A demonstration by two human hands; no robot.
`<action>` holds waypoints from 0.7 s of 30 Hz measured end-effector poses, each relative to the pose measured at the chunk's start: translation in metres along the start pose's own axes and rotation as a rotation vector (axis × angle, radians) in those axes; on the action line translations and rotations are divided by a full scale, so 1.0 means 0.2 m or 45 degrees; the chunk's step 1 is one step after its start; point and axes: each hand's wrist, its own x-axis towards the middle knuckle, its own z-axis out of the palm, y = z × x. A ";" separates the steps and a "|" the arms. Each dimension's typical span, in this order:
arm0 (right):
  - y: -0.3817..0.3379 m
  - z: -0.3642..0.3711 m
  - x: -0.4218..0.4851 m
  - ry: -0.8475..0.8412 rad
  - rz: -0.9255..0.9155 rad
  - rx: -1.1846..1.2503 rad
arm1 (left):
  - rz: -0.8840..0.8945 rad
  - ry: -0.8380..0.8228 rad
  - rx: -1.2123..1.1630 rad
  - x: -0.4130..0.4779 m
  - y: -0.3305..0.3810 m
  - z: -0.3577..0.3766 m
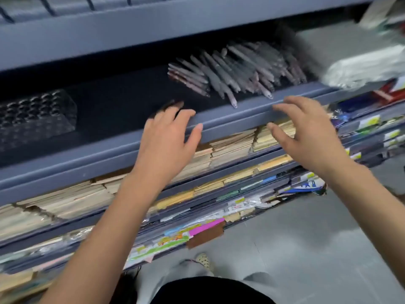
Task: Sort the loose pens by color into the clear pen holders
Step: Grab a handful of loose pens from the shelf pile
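Your left hand (168,137) is up at the front edge of the gray shelf (232,121). Its fingers are spread apart and reach over the edge into the shelf. The thumb sticks out to the side, in front of the edge. This hand holds nothing. The fingertips are blurry, so I cannot tell if they touch the shelf.

Your right hand (306,132) is a little way off to the right, also in front of the edge. Its fingers are spread and a bit bent, and they point to the left. It holds nothing too. I cannot tell if it touches the edge.

The pens (236,71) lie in a loose pile on the same shelf, farther back than your hands and about between them. Most of them point their tips toward you. They are blurry. They look gray, and some look a bit red, but I cannot be sure of the colors. One pen sticks out of the pile, and its tip comes near the front edge, between your two hands.

The clear pen holder (32,119) sits far to the left on that shelf, well apart from the pile. Its top has rows of round holes.

A crinkly plastic bag (361,66) lies to the right of the pens. Stacks of paper (230,148) fill the shelf below. Under you is a gray floor (306,249) and a shoe with dots (203,260).
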 end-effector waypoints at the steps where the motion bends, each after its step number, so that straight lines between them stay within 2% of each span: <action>1: 0.03 0.02 0.02 -0.004 -0.045 -0.027 | -0.009 -0.016 0.015 0.02 0.01 0.01; 4: 0.08 0.04 0.10 -0.059 -0.158 -0.068 | -0.029 0.003 0.075 0.09 0.05 0.01; 6: 0.13 0.05 0.14 -0.039 -0.222 -0.064 | -0.128 -0.002 0.038 0.16 0.06 -0.02; 11: 0.18 0.03 0.24 -0.047 -0.375 -0.021 | -0.656 0.005 -0.190 0.54 0.09 -0.07; 13: 0.19 0.02 0.27 -0.083 -0.417 -0.003 | -0.763 -0.077 -0.287 0.66 0.10 -0.06; 16: 0.23 0.02 0.29 -0.095 -0.477 0.022 | -0.868 -0.307 -0.542 0.79 0.14 -0.05; 18: 0.24 0.03 0.30 -0.090 -0.514 0.049 | -0.937 -0.406 -0.492 0.87 0.14 -0.04; 21: 0.26 0.04 0.32 -0.055 -0.565 0.038 | -1.034 -0.418 -0.407 0.94 0.10 0.01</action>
